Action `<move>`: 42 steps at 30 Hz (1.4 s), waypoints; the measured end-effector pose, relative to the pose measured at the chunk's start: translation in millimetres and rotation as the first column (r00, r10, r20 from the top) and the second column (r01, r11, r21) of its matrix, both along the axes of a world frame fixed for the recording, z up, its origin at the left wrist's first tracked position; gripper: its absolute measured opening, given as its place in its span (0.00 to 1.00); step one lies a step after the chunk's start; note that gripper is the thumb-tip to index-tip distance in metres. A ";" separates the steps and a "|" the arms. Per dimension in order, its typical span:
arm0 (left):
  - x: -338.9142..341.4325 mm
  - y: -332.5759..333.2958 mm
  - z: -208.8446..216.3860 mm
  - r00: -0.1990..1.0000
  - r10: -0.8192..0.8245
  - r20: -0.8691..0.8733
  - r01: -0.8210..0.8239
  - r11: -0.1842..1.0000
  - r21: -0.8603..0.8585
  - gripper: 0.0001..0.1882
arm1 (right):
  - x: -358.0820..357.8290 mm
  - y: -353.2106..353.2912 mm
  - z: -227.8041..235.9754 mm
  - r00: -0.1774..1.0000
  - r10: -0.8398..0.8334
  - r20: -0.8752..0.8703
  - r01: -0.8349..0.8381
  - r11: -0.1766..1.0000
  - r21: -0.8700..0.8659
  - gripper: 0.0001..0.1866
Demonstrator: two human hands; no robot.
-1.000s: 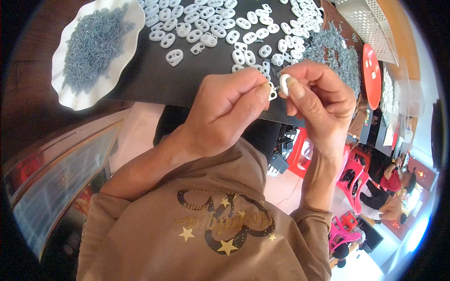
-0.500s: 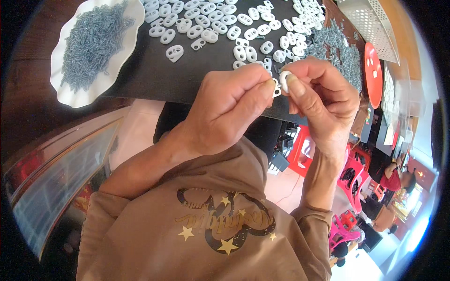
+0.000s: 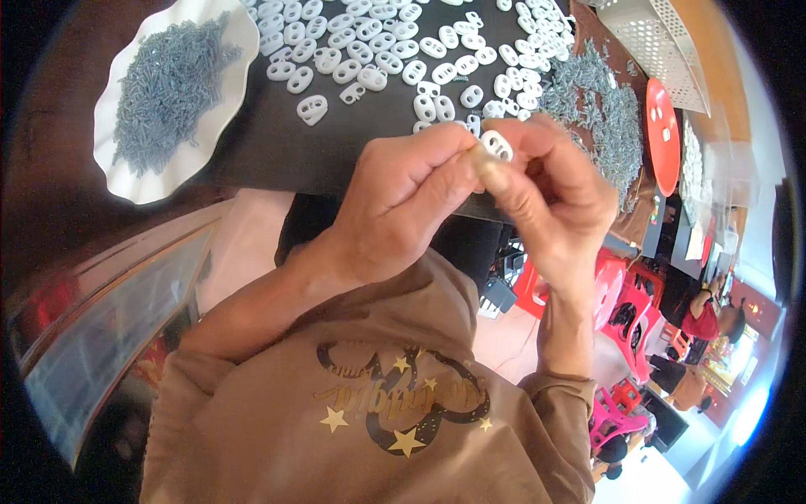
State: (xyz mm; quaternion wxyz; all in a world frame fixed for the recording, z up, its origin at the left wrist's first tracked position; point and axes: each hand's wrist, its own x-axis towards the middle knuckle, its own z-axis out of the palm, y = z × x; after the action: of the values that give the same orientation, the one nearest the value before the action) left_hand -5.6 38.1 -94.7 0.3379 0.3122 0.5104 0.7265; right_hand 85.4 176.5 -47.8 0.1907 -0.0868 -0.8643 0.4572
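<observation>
A white two-hole cord lock (image 3: pixel 497 146) is pinched just past the near edge of the dark table, where my fingertips meet. My right hand (image 3: pixel 558 197) grips it between thumb and bent fingers, its thumb pressed on the near end. Closed in a pinch, my left hand (image 3: pixel 399 197) bears against the same end; the small white inner piece between its fingertips is now hidden. Beyond my hands, many white cord lock pieces (image 3: pixel 359 52) lie scattered. Loose grey springs (image 3: pixel 596 109) spread out to their right.
A white wavy-rimmed dish (image 3: pixel 105 126) heaped with small grey springs (image 3: pixel 168 92) stands at the left. To the right are a red plate (image 3: pixel 663 155) with a few white pieces and a perforated metal tray (image 3: pixel 672 42). Pink stools (image 3: pixel 630 336) and other people are farther right.
The two hands have come together: the white inner piece in my left fingers and the cord lock in my right were apart and now meet. The cord lock has turned its holes into view.
</observation>
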 end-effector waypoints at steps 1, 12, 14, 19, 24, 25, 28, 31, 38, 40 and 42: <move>-0.6 -0.5 0.7 1.000 0.001 -0.005 -0.001 1.000 0.003 0.13 | 0.5 1.0 -1.5 1.000 0.001 -0.005 -0.001 1.000 0.003 0.12; -1.1 -1.1 1.0 0.960 -0.135 0.244 0.121 0.990 0.073 0.15 | 1.2 4.2 10.0 0.990 0.138 0.012 -0.136 0.957 0.256 0.18; -3.7 -0.8 6.5 0.959 -0.135 0.250 0.125 0.991 0.055 0.15 | 2.1 5.2 9.4 0.991 0.130 0.020 -0.131 0.953 0.272 0.18; -8.3 2.0 10.8 0.976 -0.126 0.179 0.139 0.988 -0.062 0.15 | 5.3 6.6 11.2 0.984 0.179 0.013 -0.175 0.937 0.302 0.18; -4.0 4.2 9.0 0.984 -0.063 0.169 0.065 0.998 -0.009 0.16 | 12.5 0.4 5.8 0.995 0.066 0.071 -0.084 0.955 0.284 0.15; -3.1 4.7 9.0 0.983 -0.065 0.170 0.067 0.998 -0.010 0.16 | 16.4 -1.5 3.7 0.991 -0.004 0.130 -0.030 0.965 0.261 0.14; -1.5 5.3 8.5 0.991 -0.034 0.131 0.037 0.999 -0.014 0.16 | 22.0 -7.6 1.2 0.974 -0.050 0.222 0.021 0.991 0.129 0.15; -0.8 4.9 7.2 0.994 -0.040 0.099 0.040 0.999 -0.002 0.16 | 13.4 -15.6 7.2 0.984 -0.098 0.147 0.056 0.961 0.270 0.17; -0.6 5.0 9.0 0.991 -0.029 0.133 0.028 1.000 0.012 0.13 | 10.6 -2.3 1.5 0.998 0.055 -0.002 -0.047 0.873 0.485 0.18; -4.2 4.1 9.3 0.991 -0.052 0.126 0.052 0.999 0.003 0.13 | 11.8 1.4 3.6 0.993 0.114 0.032 -0.115 0.876 0.468 0.19; -8.1 5.6 9.4 0.989 -0.111 0.097 0.117 0.991 -0.058 0.11 | 13.1 1.5 6.9 0.994 0.099 0.041 -0.106 0.866 0.489 0.19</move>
State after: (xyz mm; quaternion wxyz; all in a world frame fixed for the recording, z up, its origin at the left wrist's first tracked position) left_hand -13.7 43.6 -85.3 0.4120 0.2956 0.4984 0.7032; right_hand 98.4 177.9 -40.9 0.1758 0.0072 -0.9567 0.2320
